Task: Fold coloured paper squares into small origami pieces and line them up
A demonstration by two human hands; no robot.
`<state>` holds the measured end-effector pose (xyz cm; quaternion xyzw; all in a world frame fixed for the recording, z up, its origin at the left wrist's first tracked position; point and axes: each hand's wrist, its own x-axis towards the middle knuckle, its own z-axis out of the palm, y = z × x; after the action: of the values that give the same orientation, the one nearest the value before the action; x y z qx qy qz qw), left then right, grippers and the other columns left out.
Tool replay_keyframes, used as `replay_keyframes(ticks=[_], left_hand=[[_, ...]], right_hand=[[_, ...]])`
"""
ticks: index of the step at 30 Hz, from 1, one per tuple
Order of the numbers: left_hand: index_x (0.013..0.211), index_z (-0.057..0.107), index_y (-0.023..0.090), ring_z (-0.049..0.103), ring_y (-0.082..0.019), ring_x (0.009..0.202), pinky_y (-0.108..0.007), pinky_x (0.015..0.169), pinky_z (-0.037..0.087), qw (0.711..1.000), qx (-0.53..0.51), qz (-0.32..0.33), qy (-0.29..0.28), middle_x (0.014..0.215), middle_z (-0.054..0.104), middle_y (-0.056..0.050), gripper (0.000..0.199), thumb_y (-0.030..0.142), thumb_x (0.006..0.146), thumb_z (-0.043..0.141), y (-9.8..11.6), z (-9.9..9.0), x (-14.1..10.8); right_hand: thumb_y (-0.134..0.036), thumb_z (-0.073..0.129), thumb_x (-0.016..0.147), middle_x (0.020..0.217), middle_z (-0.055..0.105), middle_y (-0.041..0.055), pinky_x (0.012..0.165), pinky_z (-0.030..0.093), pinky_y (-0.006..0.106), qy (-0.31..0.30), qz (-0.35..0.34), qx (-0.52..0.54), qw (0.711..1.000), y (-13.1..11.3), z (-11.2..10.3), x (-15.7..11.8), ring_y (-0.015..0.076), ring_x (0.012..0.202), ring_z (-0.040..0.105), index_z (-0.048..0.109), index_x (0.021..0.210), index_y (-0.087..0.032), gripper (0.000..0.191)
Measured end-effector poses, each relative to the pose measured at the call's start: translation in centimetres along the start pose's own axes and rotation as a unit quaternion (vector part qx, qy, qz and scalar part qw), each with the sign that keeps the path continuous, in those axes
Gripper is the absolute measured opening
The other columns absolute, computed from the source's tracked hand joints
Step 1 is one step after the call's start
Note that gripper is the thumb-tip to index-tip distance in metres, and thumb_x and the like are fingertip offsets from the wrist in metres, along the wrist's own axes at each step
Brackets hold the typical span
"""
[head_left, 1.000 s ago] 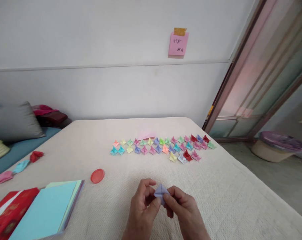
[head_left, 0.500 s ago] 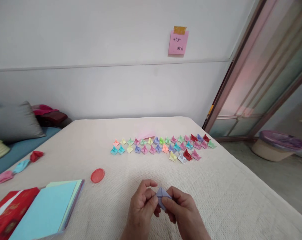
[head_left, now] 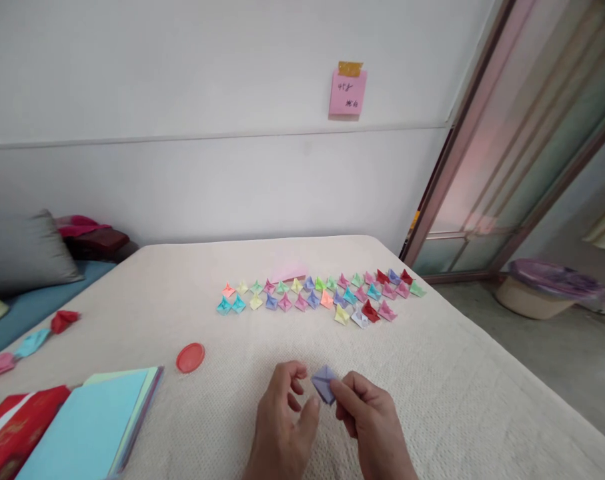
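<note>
A small purple folded paper square [head_left: 324, 383] with crease lines is pinched by its right corner between the thumb and fingers of my right hand [head_left: 375, 417]. Just left of the paper, my left hand [head_left: 283, 420] has its thumb and fingers apart and holds nothing. Beyond both hands, rows of small folded paper boats [head_left: 301, 302] in many colours stand on the cream cloth-covered table [head_left: 232, 400]. A pink paper sheet [head_left: 289, 268] lies behind these rows.
To the left are a red round lid [head_left: 190, 358], a stack of coloured paper [head_left: 89, 420] and a red packet [head_left: 17, 430]. Several folded pieces, one of them red [head_left: 65, 321], lie at the left edge. A pink note [head_left: 347, 93] is taped to the wall.
My left hand has let go of the purple paper and opened beside it. My right hand keeps its pinch, and the paper is turned slightly. The view has shifted a little.
</note>
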<state>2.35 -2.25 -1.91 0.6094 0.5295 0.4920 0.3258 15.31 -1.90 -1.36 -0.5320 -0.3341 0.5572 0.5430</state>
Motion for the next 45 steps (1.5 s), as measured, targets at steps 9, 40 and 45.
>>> replay_keyframes(ticks=[9,40,45], left_hand=[[0.091,0.062,0.022,0.060,-0.021,0.073,-0.031,0.070,0.047,0.950,0.202,0.234,0.048,0.083,0.065,-0.008,0.021,0.008,0.083,0.048,-1.4,1.3,-0.8],[0.071,0.067,0.016,0.046,-0.008,0.050,-0.021,0.049,0.033,0.909,-0.360,-0.207,-0.039,0.056,0.060,0.003,0.004,0.014,0.067,0.067,-0.3,-0.5,0.8],[0.071,0.070,0.016,0.046,-0.009,0.052,-0.021,0.051,0.033,0.899,-0.378,-0.217,-0.040,0.058,0.060,0.002,0.008,0.012,0.065,0.067,0.1,-0.4,0.6]], right_hand=[[-0.047,0.069,0.069,0.043,0.036,-0.0064,0.043,0.020,0.026,-0.032,0.000,-0.012,0.999,1.3,0.4,0.2,0.0086,0.044,0.027,0.046,0.046,-0.020,0.042],[-0.022,0.073,0.062,0.054,0.056,-0.0031,0.050,0.032,0.024,-0.101,-0.013,0.054,0.993,0.8,0.9,0.1,0.0115,0.052,0.045,0.065,0.064,-0.019,0.009],[-0.017,0.070,0.061,0.052,0.051,-0.0047,0.047,0.027,0.023,-0.086,-0.018,0.075,0.993,0.8,0.9,0.1,0.0097,0.049,0.039,0.064,0.062,-0.019,0.006]])
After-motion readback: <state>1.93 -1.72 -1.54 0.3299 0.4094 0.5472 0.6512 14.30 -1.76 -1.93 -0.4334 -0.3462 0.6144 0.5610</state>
